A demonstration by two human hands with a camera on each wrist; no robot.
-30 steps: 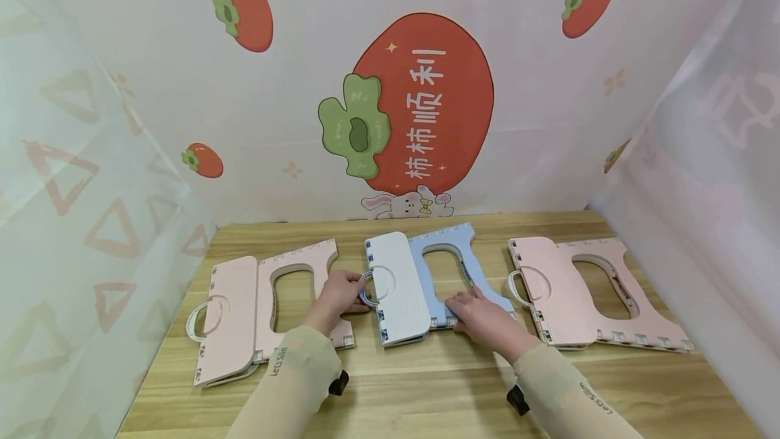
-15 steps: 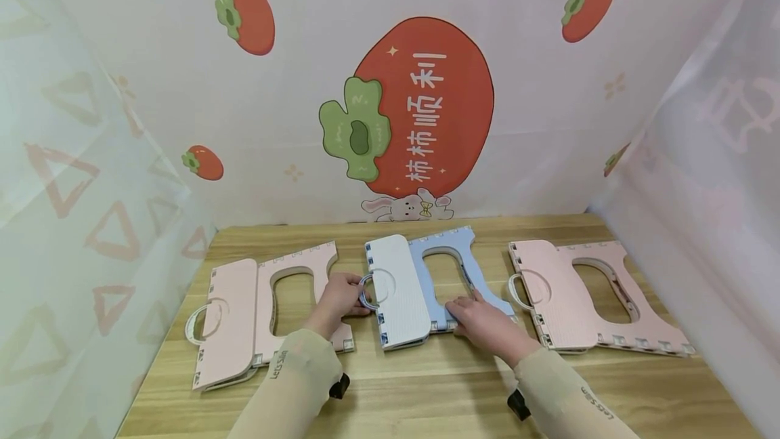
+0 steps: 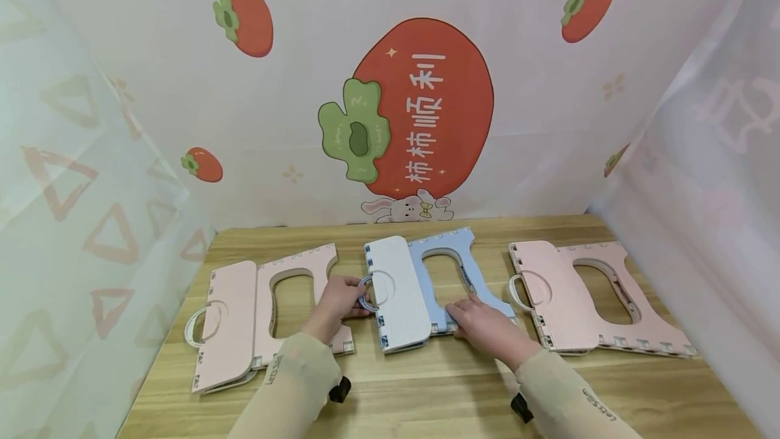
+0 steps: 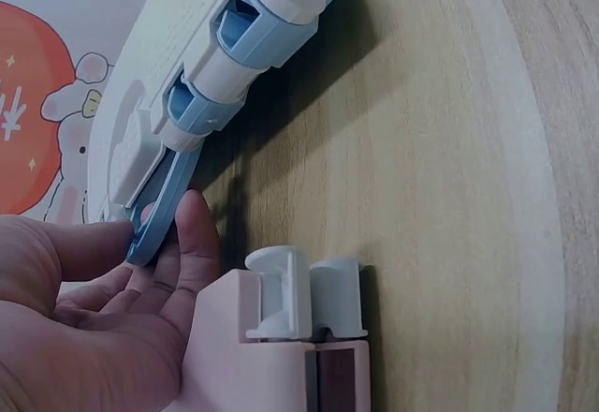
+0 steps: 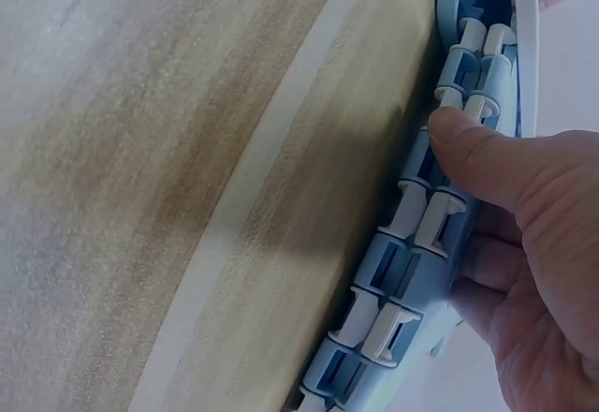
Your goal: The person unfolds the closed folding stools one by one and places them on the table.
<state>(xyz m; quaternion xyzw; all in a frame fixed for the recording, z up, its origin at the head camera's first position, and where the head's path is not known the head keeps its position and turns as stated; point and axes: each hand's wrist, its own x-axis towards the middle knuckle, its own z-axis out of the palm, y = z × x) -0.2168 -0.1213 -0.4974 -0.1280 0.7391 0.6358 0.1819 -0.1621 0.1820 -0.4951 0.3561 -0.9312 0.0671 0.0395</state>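
Note:
A folded step stool (image 3: 399, 310) with a white top and blue legs lies flat on the wooden table, between two pink ones. My left hand (image 3: 335, 305) pinches its blue carrying handle (image 4: 167, 201) between thumb and fingers at the stool's left side. On the near edge of the blue legs, my right hand (image 3: 487, 327) grips the frame. In the right wrist view the thumb presses on the hinged edge (image 5: 412, 229) while the other fingers go over the far side, their tips hidden. A corner of the left pink stool (image 4: 253, 365) sits just under my left hand.
One pink folded stool (image 3: 228, 334) lies at the left, partly covered by my left arm. Another pink folded stool (image 3: 560, 303) lies at the right. A printed cloth backdrop (image 3: 524, 154) rises behind the table, with cloth sides left and right.

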